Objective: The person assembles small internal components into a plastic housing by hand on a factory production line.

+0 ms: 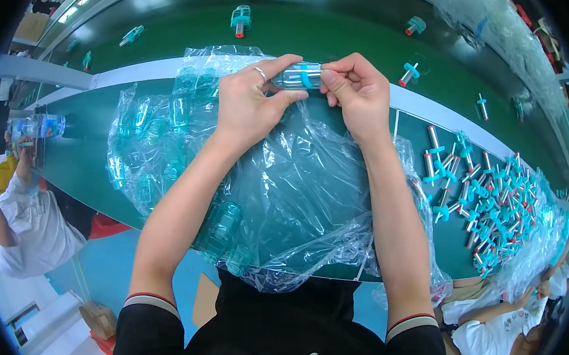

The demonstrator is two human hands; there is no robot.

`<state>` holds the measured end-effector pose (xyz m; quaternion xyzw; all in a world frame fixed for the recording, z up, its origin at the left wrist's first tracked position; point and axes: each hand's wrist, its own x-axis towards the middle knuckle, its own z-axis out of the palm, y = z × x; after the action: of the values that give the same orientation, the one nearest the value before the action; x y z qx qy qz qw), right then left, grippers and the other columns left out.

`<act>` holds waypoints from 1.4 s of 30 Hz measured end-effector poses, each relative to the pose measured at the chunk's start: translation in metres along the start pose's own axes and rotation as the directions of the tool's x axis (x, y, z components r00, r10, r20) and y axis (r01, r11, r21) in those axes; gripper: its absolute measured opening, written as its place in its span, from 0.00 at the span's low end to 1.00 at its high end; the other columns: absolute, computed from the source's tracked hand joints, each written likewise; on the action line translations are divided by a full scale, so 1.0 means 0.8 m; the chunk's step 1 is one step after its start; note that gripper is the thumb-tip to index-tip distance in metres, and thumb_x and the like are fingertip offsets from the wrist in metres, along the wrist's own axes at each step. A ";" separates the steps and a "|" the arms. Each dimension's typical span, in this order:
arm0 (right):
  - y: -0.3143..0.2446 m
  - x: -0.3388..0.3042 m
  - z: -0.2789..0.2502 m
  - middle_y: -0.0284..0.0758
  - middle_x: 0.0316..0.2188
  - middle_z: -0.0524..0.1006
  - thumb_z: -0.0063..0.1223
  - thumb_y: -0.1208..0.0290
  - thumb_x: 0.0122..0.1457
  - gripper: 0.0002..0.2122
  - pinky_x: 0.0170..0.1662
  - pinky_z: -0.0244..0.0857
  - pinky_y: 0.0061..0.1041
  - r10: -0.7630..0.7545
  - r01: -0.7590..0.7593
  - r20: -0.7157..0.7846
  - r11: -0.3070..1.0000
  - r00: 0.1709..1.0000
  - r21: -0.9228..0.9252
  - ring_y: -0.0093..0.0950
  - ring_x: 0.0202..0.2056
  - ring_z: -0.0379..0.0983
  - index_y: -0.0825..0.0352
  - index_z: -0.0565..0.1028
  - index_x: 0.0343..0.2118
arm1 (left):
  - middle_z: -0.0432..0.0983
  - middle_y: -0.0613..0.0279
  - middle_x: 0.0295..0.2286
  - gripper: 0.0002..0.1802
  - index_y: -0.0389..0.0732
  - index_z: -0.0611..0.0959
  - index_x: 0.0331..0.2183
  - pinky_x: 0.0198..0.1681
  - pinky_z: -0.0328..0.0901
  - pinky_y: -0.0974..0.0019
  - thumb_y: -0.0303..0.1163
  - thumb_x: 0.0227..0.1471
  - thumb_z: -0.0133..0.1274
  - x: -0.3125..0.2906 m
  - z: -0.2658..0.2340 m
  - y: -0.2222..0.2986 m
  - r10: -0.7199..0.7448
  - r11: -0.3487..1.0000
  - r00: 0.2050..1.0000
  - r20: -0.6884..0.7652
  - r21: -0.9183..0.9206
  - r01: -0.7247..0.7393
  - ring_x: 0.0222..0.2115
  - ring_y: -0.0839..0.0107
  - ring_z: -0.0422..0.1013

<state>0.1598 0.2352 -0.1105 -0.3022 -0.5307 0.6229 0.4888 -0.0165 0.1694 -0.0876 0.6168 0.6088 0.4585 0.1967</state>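
Note:
In front of me, at the far edge of the table, my left hand (248,104) holds a clear, teal-tinted plastic housing (296,76) with a teal band around it. A silvery cylinder appears to sit inside. My right hand (360,96) pinches the housing's right end between thumb and fingers; what lies in that pinch is mostly covered. Below my hands spreads a large clear plastic bag (304,169). More clear teal housings (179,112) lie in its left part, and a few others (222,225) rest by my left forearm.
To the right is a heap of silvery cylinders (497,202) with teal clips and red ends. Beyond the table's pale rail (138,72), a green conveyor (326,23) carries scattered assemblies, one a teal piece (240,21) with a red end. Other people (37,221) sit at left and lower right.

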 end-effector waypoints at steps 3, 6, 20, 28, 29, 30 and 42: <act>0.002 -0.002 0.002 0.32 0.25 0.78 0.61 0.82 0.60 0.03 0.25 0.61 0.15 -0.016 0.016 0.002 1.000 1.000 0.007 0.15 0.23 0.70 0.71 0.77 0.33 | 0.85 0.51 0.39 0.28 0.43 0.87 0.48 0.34 0.76 0.68 0.30 0.41 0.73 0.000 0.001 -0.003 -0.020 1.000 1.000 0.000 -0.017 0.020 0.29 0.67 0.82; 0.002 -0.003 0.003 0.31 0.25 0.78 0.61 0.83 0.60 0.03 0.26 0.62 0.15 -0.020 0.020 0.005 1.000 1.000 0.009 0.15 0.23 0.70 0.71 0.77 0.33 | 0.85 0.51 0.39 0.28 0.43 0.87 0.48 0.33 0.76 0.68 0.30 0.41 0.73 -0.001 0.003 -0.007 -0.027 0.998 1.000 -0.001 -0.049 0.027 0.29 0.68 0.82; -0.016 -0.004 0.000 0.32 0.27 0.80 0.63 0.81 0.59 0.04 0.27 0.64 0.15 0.042 -0.049 0.105 0.997 0.994 0.064 0.16 0.24 0.73 0.70 0.78 0.35 | 0.84 0.58 0.41 0.26 0.39 0.85 0.49 0.42 0.77 0.69 0.18 0.46 0.68 0.001 0.001 -0.010 -0.108 0.915 0.992 0.070 -0.383 0.127 0.38 0.73 0.81; -0.004 -0.001 -0.009 0.34 0.26 0.80 0.60 0.84 0.60 0.02 0.26 0.65 0.17 0.039 -0.042 0.081 0.999 0.996 0.034 0.18 0.24 0.74 0.71 0.79 0.34 | 0.84 0.60 0.42 0.26 0.38 0.85 0.49 0.42 0.76 0.71 0.16 0.46 0.67 0.002 0.000 -0.005 -0.220 0.901 0.966 0.137 -0.350 0.255 0.38 0.77 0.80; -0.003 0.000 -0.010 0.34 0.26 0.80 0.60 0.84 0.60 0.02 0.26 0.65 0.17 0.039 -0.041 0.079 0.999 0.996 0.034 0.18 0.24 0.74 0.71 0.79 0.34 | 0.84 0.60 0.42 0.26 0.38 0.85 0.49 0.42 0.76 0.71 0.16 0.46 0.67 0.003 0.000 -0.004 -0.218 0.901 0.966 0.139 -0.351 0.254 0.38 0.77 0.80; -0.001 0.000 -0.010 0.34 0.26 0.80 0.59 0.84 0.59 0.03 0.27 0.65 0.17 0.033 -0.035 0.074 0.999 0.997 0.035 0.18 0.23 0.73 0.71 0.79 0.34 | 0.82 0.59 0.42 0.27 0.35 0.82 0.52 0.43 0.75 0.72 0.13 0.48 0.64 0.003 0.000 -0.004 -0.218 0.913 0.962 0.163 -0.315 0.260 0.38 0.76 0.79; -0.007 -0.007 0.010 0.35 0.34 0.81 0.65 0.83 0.57 0.10 0.34 0.72 0.18 -0.054 0.050 0.046 0.996 0.997 0.073 0.19 0.31 0.76 0.74 0.79 0.41 | 0.81 0.61 0.45 0.29 0.39 0.80 0.55 0.44 0.74 0.72 0.16 0.51 0.64 0.010 -0.007 -0.009 -0.170 0.830 0.963 0.208 -0.496 0.254 0.38 0.77 0.78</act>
<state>0.1563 0.2269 -0.1038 -0.2555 -0.5273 0.6356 0.5026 -0.0265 0.1766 -0.0880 0.5031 0.5104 0.5313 0.4517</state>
